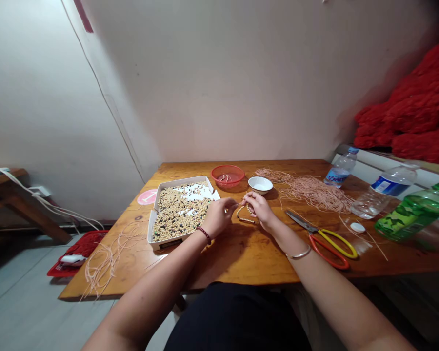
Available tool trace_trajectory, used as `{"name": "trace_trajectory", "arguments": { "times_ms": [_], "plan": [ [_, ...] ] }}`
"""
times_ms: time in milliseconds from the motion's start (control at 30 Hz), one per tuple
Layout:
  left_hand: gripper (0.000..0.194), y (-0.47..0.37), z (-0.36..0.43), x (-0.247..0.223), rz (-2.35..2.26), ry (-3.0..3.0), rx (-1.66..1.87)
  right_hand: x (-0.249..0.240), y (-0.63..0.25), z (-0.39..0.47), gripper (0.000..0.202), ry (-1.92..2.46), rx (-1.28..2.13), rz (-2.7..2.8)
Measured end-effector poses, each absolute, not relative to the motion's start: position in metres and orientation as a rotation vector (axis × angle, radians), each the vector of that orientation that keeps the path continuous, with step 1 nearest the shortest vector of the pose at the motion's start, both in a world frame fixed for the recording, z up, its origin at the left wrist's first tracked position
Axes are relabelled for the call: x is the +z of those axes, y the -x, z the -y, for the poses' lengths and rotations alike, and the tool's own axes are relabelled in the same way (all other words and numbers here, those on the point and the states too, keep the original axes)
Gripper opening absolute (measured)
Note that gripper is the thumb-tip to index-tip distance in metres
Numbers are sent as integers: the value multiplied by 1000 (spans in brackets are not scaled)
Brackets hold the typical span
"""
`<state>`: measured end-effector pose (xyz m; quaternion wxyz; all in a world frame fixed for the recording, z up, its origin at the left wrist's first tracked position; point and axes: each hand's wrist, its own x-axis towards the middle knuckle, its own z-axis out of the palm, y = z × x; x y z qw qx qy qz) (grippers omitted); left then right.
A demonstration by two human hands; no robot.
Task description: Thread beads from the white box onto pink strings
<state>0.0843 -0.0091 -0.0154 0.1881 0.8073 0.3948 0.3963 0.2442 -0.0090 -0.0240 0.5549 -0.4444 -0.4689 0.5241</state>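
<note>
A short string of pale beads point(246, 221) hangs in a loop between my hands, over the middle of the table. My left hand point(221, 214) pinches one end of it, fingertips close to those of the other hand. With thumb and fingers pressed together, my right hand point(259, 207) grips the string's upper part. Just left of my hands is a shallow white box point(150, 229) holding many beige and dark beads point(179, 214). Behind them stand a red plastic basket point(228, 176) with a small strand inside and a white bowl point(260, 184).
Scissors point(322, 236) with red and yellow handles lie on the right of the wooden table point(219, 263). Beyond them are tangled pink cords point(314, 192), a white cap point(357, 227), clear bottles point(341, 168) and a green bottle point(413, 214). More cord point(109, 253) lies at left.
</note>
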Motion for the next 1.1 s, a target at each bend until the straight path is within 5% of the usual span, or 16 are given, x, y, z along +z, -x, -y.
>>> {"name": "trace_trajectory", "arguments": {
  "times_ms": [567,1100],
  "plan": [
    [21,-86,6,-24,-862,-1883,905,-11,-251,22,18,746,1786,1022],
    [26,-90,7,-18,-883,-1699,995,-21,-247,13,25,817,1434,1059]
  ]
}}
